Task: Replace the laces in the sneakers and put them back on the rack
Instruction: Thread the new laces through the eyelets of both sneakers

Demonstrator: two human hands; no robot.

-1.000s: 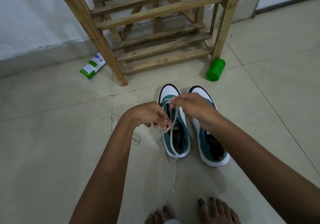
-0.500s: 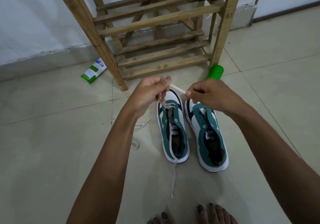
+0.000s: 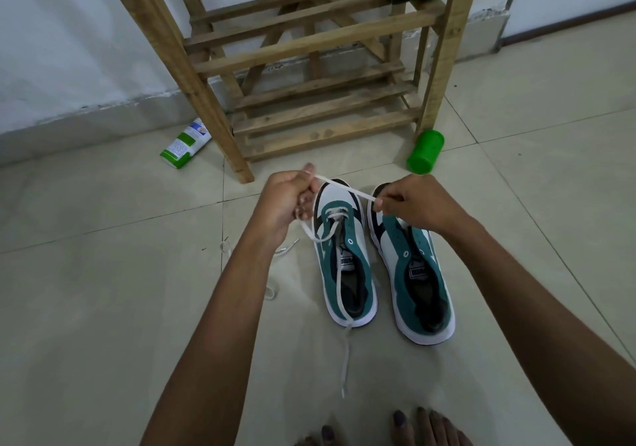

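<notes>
We hold a stretch of white lace [image 3: 344, 189] taut between both hands: the left hand [image 3: 287, 201] grips it in curled fingers, the right hand [image 3: 409, 204] pinches it near the end. Both hover above the toes of the sneakers at mid-frame. The left sneaker [image 3: 344, 259] has only its lowest eyelets threaded, with one tail trailing toward the bottom of the frame; the right sneaker [image 3: 413, 273] is unlaced. To thread well, we should keep the lace flat and even both ends. The rack [image 3: 309, 77] waits in the upper centre.
</notes>
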